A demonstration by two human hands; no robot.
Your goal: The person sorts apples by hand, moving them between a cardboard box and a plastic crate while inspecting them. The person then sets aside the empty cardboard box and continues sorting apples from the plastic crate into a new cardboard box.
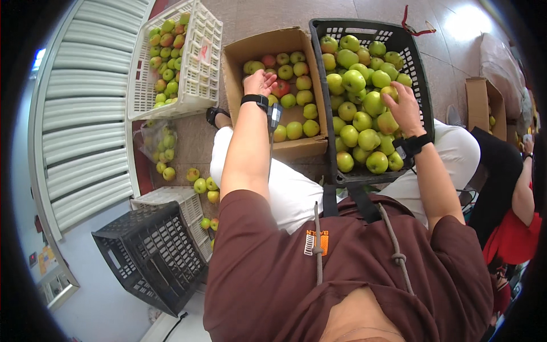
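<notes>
My left hand (260, 83) is over the left part of a cardboard box (296, 149), its fingers loosely bent. A red apple (281, 88) lies right by its fingertips; the hand does not seem to grip it. Green and reddish apples (288, 101) line the box in rows, with bare cardboard between some of them. My right hand (405, 113) reaches into a black plastic crate (371, 24) heaped with green apples (354, 81). Its fingers are closed around a yellow-green apple (390, 93) at the crate's right side. Both wrists wear dark straps with small devices.
At the far left stands a white crate (196, 62) of apples. Below it lie a clear bag (159, 139) of apples and loose apples (199, 185). A tipped black crate (154, 251) is at lower left. Another person (515, 214) sits at right near a cardboard box (484, 105).
</notes>
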